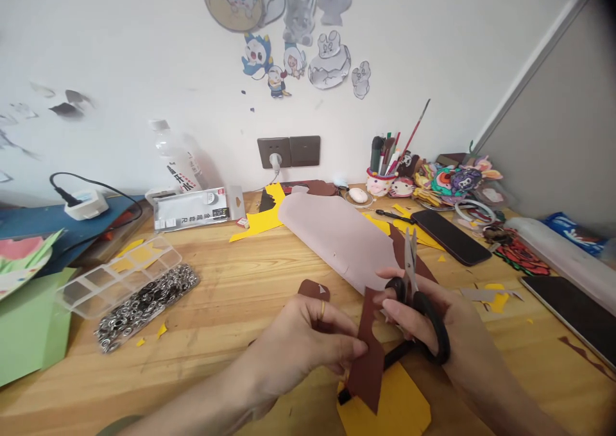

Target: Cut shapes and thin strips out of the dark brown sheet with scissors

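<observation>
My left hand point(308, 336) pinches a strip of brown paper point(368, 365) with a curved notch cut in its edge. Around the handles of black-handled scissors point(437, 333) my right hand point(433, 308) is closed, and the blades point up and away from the paper. The fingertips of that hand reach the strip's upper end. Under the strip lie a yellow paper piece point(404, 401) and a black pen-like stick point(399, 354), partly hidden. A small rounded brown piece point(314, 289) rests just beyond my left hand.
A pale pink sheet point(337, 231) lies behind my hands. To the left are a clear compartment box point(144, 308) of metal rings and green paper point(33, 333). A phone point(451, 236), a tablet point(572, 317) and a pen cup point(380, 181) stand or lie to the right.
</observation>
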Tool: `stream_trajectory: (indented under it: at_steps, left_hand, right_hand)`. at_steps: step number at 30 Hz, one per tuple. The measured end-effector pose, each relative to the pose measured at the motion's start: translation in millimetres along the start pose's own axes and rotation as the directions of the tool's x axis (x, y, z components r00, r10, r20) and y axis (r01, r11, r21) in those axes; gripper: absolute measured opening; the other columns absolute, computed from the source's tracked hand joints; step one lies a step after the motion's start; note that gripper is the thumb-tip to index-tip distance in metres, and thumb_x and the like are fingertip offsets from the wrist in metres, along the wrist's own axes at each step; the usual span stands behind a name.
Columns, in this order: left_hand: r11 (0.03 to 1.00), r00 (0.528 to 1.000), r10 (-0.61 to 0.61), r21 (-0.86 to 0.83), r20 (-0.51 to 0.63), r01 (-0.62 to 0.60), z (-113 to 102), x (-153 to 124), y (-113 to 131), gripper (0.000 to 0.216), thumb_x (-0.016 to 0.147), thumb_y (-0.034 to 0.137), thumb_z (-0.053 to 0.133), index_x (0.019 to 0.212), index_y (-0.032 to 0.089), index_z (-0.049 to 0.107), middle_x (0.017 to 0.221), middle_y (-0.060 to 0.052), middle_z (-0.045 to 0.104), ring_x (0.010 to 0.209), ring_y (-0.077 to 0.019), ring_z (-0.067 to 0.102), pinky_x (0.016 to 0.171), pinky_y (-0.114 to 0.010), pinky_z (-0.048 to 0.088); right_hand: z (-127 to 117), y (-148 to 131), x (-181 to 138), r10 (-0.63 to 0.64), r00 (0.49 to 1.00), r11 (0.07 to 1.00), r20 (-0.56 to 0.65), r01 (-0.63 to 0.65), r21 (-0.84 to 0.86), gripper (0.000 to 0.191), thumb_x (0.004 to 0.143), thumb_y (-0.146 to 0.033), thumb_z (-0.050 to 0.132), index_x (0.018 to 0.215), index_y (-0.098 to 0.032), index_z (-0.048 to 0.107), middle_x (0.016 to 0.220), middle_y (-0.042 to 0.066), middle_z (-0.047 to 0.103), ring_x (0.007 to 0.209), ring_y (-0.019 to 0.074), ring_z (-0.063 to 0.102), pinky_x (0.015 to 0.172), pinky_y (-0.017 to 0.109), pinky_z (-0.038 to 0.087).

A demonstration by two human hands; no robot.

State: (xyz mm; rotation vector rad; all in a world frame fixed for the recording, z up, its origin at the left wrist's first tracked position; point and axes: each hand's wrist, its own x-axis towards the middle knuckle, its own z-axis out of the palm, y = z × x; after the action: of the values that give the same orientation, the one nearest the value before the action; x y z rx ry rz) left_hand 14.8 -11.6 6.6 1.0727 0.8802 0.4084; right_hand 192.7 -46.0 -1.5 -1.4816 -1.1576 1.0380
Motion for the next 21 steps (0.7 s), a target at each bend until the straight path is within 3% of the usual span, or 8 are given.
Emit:
stream_trajectory:
  at_steps: [7,11,17,21]
  left_hand:
    - [0.959,0.957,0.091,-0.234,-0.274,-0.158,-9,3,9,0.014,0.063,0.028,0.069,0.069,0.017,0.062,0.056,0.003,0.058,0.047,-0.0046,0.049,0.048,-0.015,0.038]
    - [0.929,0.924,0.098,-0.3,-0.369,-0.218,-11,2,15,0.012,0.062,0.023,0.069,0.071,0.018,0.063,0.059,0.004,0.059,0.046,-0.0033,0.049,0.046,-0.014,0.036]
    - [0.882,0.872,0.239,-0.279,-0.427,-0.379,-11,2,17,0.018,0.063,0.02,0.068,0.08,0.017,0.064,0.068,0.001,0.062,0.054,-0.0059,0.051,0.05,-0.016,0.038]
    - [0.878,0.852,0.254,-0.26,-0.458,-0.401,-11,3,18,0.018,0.065,0.021,0.067,0.082,0.015,0.062,0.063,0.002,0.059,0.052,-0.0056,0.05,0.05,-0.016,0.038]
  right_hand:
    - [2,5,-5,0.002,0.983,1.0,0.184,0.002,-0.021,0.034,0.073,-0.033,0.058,0.103,-0.018,0.06,0.061,-0.001,0.055,0.053,0.0145,0.054,0.049,0.025,0.045]
    - [4,4,-9,0.025,0.948,0.986,0.317,0.028,-0.163,0.034,0.073,-0.028,0.057,0.105,-0.016,0.06,0.063,0.001,0.057,0.059,0.0177,0.056,0.056,0.028,0.047]
    - [11,-2,-9,0.036,0.93,0.917,0.365,0.114,-0.382,0.036,0.067,-0.023,0.061,0.102,-0.02,0.064,0.062,0.0,0.062,0.057,0.0192,0.057,0.052,0.027,0.048]
    - [13,-6,-13,-0.005,0.923,0.902,0.385,0.17,-0.396,0.041,0.061,-0.021,0.065,0.102,-0.023,0.066,0.063,0.001,0.066,0.059,0.0214,0.06,0.053,0.027,0.05]
